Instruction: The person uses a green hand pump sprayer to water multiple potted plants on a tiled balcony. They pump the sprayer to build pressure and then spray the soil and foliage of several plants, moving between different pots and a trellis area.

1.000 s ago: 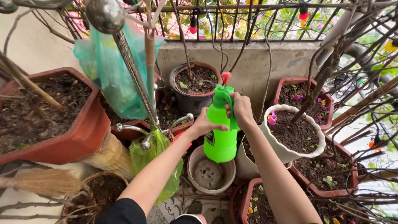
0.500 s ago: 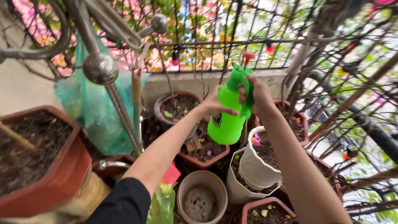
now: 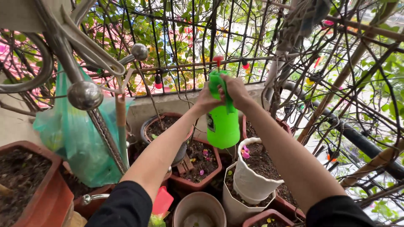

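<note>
Lifting since the earlier frame, the sprayer [image 3: 223,122] now hangs mid-frame above a white pot [image 3: 252,180]; bright green, red-tipped; right hand [image 3: 235,90] wraps its handle, left hand [image 3: 206,101] clasps its neck.

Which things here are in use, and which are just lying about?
In use: green sprayer, left hand, right hand.
Lying about: white pot, green bag, red planter, empty pot, round soil pot.
</note>
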